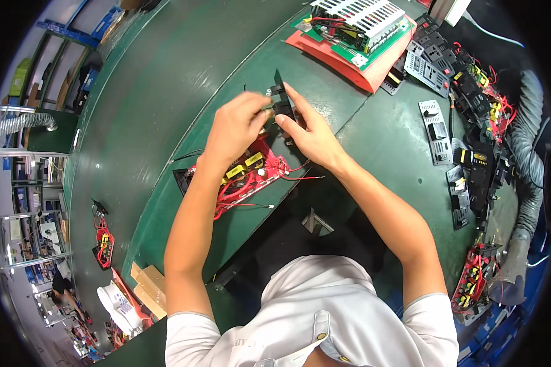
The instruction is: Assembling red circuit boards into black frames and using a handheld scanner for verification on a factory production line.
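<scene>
My left hand (236, 125) and my right hand (309, 134) meet above the green workbench (373, 147). Both pinch a small black plastic panel part (281, 98) that stands on edge between the fingertips. Just below the hands lies a red circuit board (251, 174) with yellow components and red wires trailing to the right. The board rests at the edge of a black opening in the bench.
A metal-caged power unit (358, 21) sits on a red tray (349, 58) at the back. Grey and black panels (434, 131) and wired boards pile along the right side, beside a grey ribbed hose (529, 153). Another red board (104, 248) lies on the green conveyor at the left.
</scene>
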`<state>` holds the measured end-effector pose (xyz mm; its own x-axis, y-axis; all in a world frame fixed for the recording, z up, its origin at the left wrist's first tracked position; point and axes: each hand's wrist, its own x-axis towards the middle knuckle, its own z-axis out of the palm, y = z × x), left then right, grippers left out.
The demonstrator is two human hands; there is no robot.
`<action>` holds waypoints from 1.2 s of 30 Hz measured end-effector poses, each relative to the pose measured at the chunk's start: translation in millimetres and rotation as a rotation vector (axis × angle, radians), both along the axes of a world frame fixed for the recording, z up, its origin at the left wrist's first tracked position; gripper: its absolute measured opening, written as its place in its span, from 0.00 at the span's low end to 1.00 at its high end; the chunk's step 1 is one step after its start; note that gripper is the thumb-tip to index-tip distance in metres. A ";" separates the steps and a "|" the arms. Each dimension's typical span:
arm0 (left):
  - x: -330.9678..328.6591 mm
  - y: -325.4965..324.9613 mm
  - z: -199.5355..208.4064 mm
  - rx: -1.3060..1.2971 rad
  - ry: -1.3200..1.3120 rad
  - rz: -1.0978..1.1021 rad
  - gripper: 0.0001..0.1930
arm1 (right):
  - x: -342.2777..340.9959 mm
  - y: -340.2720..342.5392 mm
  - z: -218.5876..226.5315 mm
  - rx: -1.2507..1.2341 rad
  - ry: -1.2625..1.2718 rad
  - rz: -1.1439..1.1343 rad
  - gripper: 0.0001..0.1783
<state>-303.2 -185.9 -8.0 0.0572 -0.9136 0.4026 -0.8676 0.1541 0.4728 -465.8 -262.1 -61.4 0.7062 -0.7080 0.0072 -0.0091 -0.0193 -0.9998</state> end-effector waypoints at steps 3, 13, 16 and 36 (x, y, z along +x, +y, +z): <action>-1.4 1.9 14.8 -0.020 0.340 0.233 0.18 | 3.1 4.7 -5.8 -0.004 -0.080 -0.042 0.39; 40.7 -7.2 33.7 0.296 0.706 0.207 0.14 | -1.1 1.1 -4.7 0.082 -0.170 0.069 0.33; 48.7 -4.3 33.3 0.347 0.910 0.138 0.14 | 0.3 -1.3 -9.4 0.121 -0.193 0.092 0.32; 58.5 -13.4 13.2 0.727 0.864 0.142 0.12 | -1.1 -5.1 -0.6 0.281 -0.231 0.185 0.30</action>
